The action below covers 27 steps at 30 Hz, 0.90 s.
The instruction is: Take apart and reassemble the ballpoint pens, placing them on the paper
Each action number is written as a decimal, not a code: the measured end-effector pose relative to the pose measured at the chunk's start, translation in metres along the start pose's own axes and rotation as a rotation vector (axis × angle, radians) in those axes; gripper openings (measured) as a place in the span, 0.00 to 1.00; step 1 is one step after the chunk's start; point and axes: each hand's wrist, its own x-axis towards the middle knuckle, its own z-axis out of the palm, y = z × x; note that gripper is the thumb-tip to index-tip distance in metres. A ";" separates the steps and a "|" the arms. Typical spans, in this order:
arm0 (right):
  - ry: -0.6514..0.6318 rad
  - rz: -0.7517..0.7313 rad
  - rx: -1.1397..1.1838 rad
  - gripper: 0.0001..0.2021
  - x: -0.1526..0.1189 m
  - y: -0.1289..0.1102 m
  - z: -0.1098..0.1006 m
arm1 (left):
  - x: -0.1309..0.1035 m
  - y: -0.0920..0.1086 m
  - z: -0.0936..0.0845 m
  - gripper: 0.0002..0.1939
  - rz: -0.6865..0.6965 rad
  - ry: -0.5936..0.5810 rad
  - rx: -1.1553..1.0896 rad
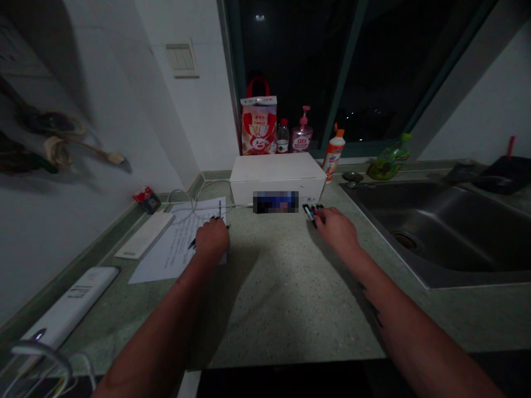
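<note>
My left hand (212, 239) is closed over the right part of a printed paper sheet (166, 254), with dark pens showing at its edges; a black pen tip (192, 243) sticks out to its left. My right hand (337, 229) has its fingers pressed together at a small group of pens or markers (309, 213) on the green counter, right of a dark pixelated device (276, 202). Whether the right fingers grip one of them is hard to make out. The device leans against a long white box (277, 168), and a white cable runs to its left side.
A metal sink (435, 232) lies at the right. Behind the box stand a red bag (259, 127), a pink pump bottle (302, 135) and an orange-capped bottle (333, 155). At left are a white flat box (145, 236), a power strip (70, 307) and cables.
</note>
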 end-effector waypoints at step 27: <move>-0.298 0.109 1.131 0.22 -0.009 -0.025 0.033 | -0.030 0.061 0.010 0.09 0.406 0.133 -0.987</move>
